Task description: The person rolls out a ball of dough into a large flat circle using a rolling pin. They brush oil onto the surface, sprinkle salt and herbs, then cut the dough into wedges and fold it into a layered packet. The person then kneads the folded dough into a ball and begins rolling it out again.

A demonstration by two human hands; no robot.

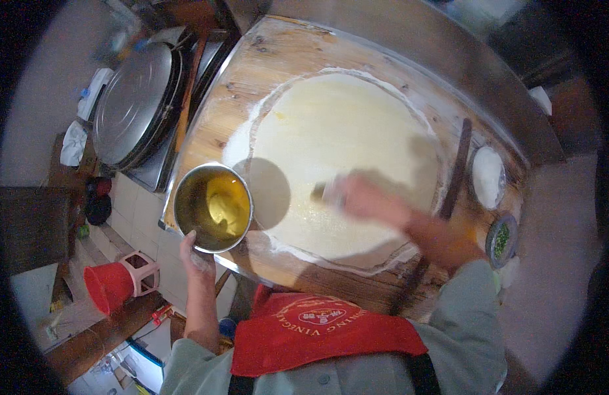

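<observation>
My left hand (198, 256) grips the rim of a round metal bowl (178, 197) from below, thumb over the edge. Clear yellow oil (225, 207) covers the bowl's bottom. A large, thin round sheet of dough (344, 128) lies flat on the floured wooden board (255, 59). Blurred by motion, my right hand (366, 197) is over the dough's lower middle. It holds what looks like a brush (318, 191), its dark tip at the dough; its handle is hidden in the hand. Shiny wet spots show on the dough below the tip.
A dark wooden rolling pin (456, 170) lies right of the dough. Beyond it stand a bowl of white powder (488, 177) and a bowl of chopped greens (502, 239). At left is a round metal pan lid (134, 103). A red bucket (107, 286) sits on the floor.
</observation>
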